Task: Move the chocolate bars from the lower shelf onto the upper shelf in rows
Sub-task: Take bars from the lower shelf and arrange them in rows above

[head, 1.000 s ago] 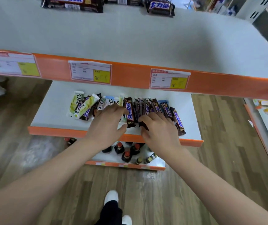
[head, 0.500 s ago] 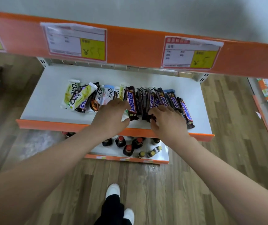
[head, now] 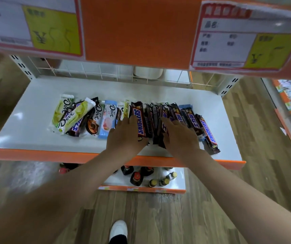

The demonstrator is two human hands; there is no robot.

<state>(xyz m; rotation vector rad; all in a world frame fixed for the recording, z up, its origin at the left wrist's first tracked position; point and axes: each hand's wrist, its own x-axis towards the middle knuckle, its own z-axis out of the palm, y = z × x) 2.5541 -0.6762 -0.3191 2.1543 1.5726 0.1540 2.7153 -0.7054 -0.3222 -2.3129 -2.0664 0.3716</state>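
Both hands reach onto the white lower shelf with an orange front edge [head: 35,156], where the chocolate bars lie in a loose row. The left hand [head: 125,136] rests with fingers fairly straight beside and partly over a brown Snickers bar [head: 140,120], its thumb under the bar's near end. The right hand [head: 180,136] lies flat with fingers extended over the bunch of dark brown chocolate bars standing on edge [head: 154,120]. The two hands flank that bunch; whether either one grips a bar cannot be told. To the right of the right hand lie more brown Snickers bars [head: 207,131], side by side. To the left lies a pile of pale green, blue and dark Dove bars [head: 81,118], overlapping each other. Across the top runs the orange front strip of the upper shelf [head: 137,29], carrying white and yellow price labels [head: 243,36]. Beneath the lower shelf, small dark bottles with coloured caps [head: 137,176] stand on a lowest white shelf [head: 180,180]. A white shoe [head: 118,228] shows on the wooden plank floor [head: 211,208].
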